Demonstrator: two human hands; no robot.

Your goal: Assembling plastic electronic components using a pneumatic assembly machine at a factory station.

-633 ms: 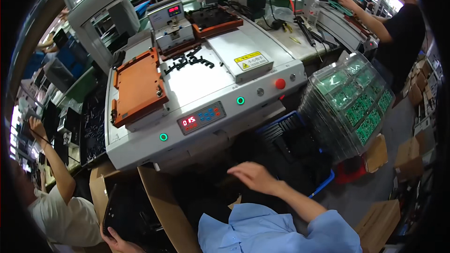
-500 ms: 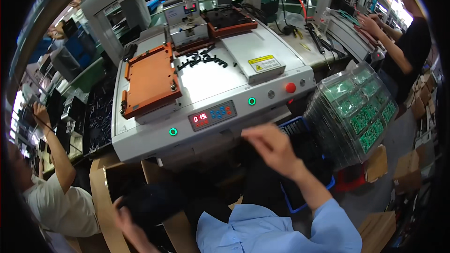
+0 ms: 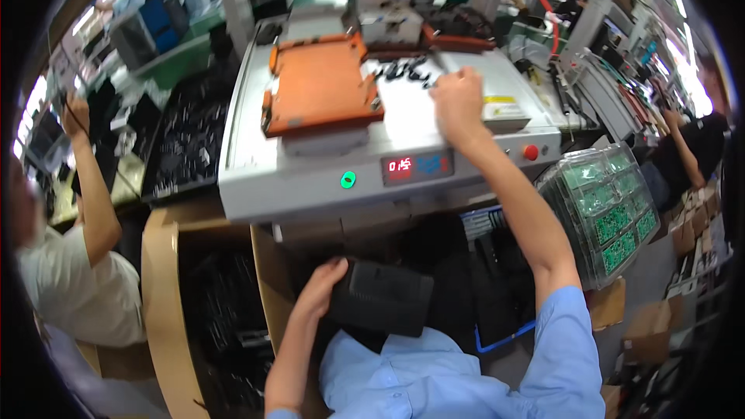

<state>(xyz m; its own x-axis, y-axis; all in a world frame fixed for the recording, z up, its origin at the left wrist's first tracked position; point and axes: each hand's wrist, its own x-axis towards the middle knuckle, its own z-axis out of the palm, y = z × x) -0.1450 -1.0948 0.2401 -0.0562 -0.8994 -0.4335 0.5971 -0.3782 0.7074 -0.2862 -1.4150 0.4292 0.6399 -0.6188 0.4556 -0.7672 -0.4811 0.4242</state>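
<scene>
My left hand (image 3: pixel 320 291) grips the left end of a black rectangular plastic casing (image 3: pixel 392 299), held above my lap in front of the machine. The thumb lies on its upper face. Out over the machine's white top (image 3: pixel 405 112) reaches my right hand (image 3: pixel 459 105), its fingers curled together beside a loose cluster of small black plastic parts (image 3: pixel 400 70). Whatever is between those fingertips is too blurred to make out. Left of the parts, an orange fixture plate (image 3: pixel 322 81) with small metal fittings sits raised on the machine.
An open cardboard box (image 3: pixel 161 302) with black parts stands at lower left. Stacked clear trays of green circuit boards (image 3: pixel 613 217) lean at right, near a blue basket (image 3: pixel 508 339). A red knob (image 3: pixel 530 153) is on the machine's front. A person in a white shirt (image 3: pixel 81 287) works at left.
My left hand has come from over the cardboard box to my lap with the black casing. My right hand has risen from before the machine onto its top. The whole view has shifted.
</scene>
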